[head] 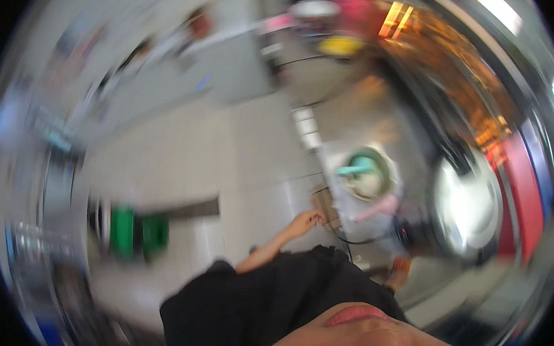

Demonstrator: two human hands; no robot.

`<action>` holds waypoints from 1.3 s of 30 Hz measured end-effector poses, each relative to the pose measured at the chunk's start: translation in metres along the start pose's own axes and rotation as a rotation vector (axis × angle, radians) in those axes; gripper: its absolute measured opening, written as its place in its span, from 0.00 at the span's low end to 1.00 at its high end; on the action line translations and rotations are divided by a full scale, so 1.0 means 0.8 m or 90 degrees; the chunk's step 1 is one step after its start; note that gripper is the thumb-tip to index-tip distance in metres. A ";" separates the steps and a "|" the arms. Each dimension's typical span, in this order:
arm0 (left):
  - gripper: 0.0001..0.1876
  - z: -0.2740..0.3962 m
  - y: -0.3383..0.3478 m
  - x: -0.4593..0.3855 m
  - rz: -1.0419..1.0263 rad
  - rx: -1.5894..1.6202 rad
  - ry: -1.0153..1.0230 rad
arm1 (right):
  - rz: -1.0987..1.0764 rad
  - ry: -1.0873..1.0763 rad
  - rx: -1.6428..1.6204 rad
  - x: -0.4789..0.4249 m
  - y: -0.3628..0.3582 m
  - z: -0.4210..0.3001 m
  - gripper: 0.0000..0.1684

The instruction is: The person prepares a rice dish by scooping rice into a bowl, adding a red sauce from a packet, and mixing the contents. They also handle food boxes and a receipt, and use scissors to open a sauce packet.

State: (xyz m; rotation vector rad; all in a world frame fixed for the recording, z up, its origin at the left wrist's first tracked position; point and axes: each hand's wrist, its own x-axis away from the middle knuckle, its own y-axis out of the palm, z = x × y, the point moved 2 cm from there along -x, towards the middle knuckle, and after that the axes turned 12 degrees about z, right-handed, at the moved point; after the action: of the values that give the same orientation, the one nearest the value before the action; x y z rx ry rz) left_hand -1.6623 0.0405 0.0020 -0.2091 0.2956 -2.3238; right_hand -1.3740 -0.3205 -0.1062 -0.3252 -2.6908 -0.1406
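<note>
My left hand (308,221) hangs in front of my black top (269,305), fingers loosely parted, with nothing visible in it. It is nearest to a brown cardboard box (325,205) by the edge of the counter. My right hand (398,275) is low beside my body, blurred and partly hidden. An orange-red patch shows at it, and whether it grips anything is unclear. Ahead on the counter stands a round pot (387,166) with a turquoise handled utensil (360,166) in it. A pink object (380,206) lies beside the pot.
To the right are a round, shiny metal lid or vessel (468,203) and a lit glass display case (459,74) with orange-brown contents. White containers (305,127) line the counter edge. A grey counter (243,61) stands farther off. Green objects (135,231) are at left above a tiled floor (177,167).
</note>
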 end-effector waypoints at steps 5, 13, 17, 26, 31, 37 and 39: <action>0.11 -0.072 -0.191 0.087 0.328 -0.034 -0.013 | -0.179 -0.289 0.188 0.129 0.131 -0.068 0.19; 0.10 -0.200 -0.444 0.367 0.556 -0.325 -0.340 | -0.431 -0.473 0.413 0.265 0.288 -0.052 0.18; 0.12 -0.237 -0.455 0.460 0.645 -0.199 -0.439 | -0.394 -0.494 0.465 0.292 0.287 -0.042 0.17; 0.10 -0.215 -0.403 0.306 0.467 -0.163 -0.270 | -0.327 -0.532 0.496 0.321 0.273 -0.045 0.15; 0.09 -0.098 -0.317 0.109 0.328 -0.053 -0.021 | -0.270 -0.571 0.499 0.335 0.238 -0.070 0.14; 0.26 0.064 -0.206 -0.030 0.235 -0.145 0.336 | -0.524 -0.641 0.438 0.430 0.365 -0.077 0.12; 0.24 0.087 -0.254 -0.057 0.255 -0.212 0.341 | -0.635 -0.796 0.403 0.473 0.464 -0.070 0.08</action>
State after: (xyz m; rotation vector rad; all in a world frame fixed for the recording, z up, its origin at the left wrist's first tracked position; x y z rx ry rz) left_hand -1.7531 0.2009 0.1217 0.2971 0.9046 -1.8840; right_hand -1.5931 0.1080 0.1224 1.6212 -3.4706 0.8873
